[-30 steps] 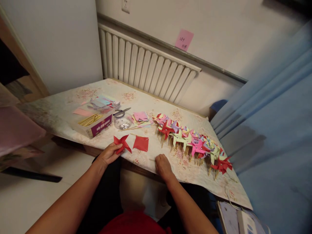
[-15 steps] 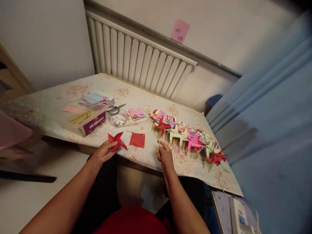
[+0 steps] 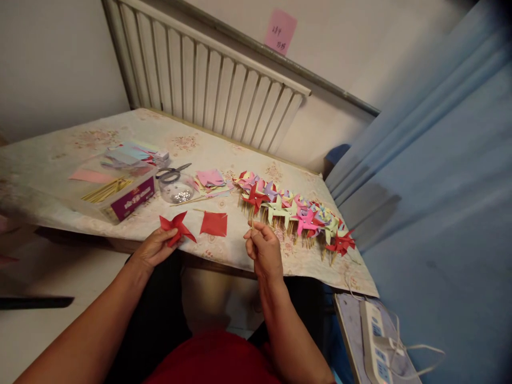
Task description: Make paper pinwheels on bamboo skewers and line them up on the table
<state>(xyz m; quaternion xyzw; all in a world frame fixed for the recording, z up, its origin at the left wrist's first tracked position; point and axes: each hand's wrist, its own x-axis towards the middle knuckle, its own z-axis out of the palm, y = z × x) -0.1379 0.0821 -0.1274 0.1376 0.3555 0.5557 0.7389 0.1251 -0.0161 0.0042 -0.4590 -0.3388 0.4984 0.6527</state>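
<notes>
My left hand [image 3: 154, 248] grips a red paper pinwheel [image 3: 176, 227] at the table's near edge. My right hand [image 3: 263, 249] is raised a little above the tablecloth [image 3: 60, 160], fingers pinched on a thin wooden stick [image 3: 252, 223]. Between the hands lies a flat red paper square [image 3: 214, 223]. A row of finished coloured pinwheels on sticks [image 3: 294, 210] stretches to the right, just beyond my right hand.
A clear box of wooden sticks [image 3: 120, 193], a round clear container of pins [image 3: 178, 191], scissors [image 3: 172, 172] and cut coloured paper [image 3: 210, 179] sit at the back left. A radiator [image 3: 208, 80] stands behind, a blue curtain [image 3: 440, 160] at right, a power strip [image 3: 376, 341] below.
My right hand picked up a thin stick from the near edge of the table and lifted it. My left hand kept hold of the red pinwheel. The view shifted down and right.
</notes>
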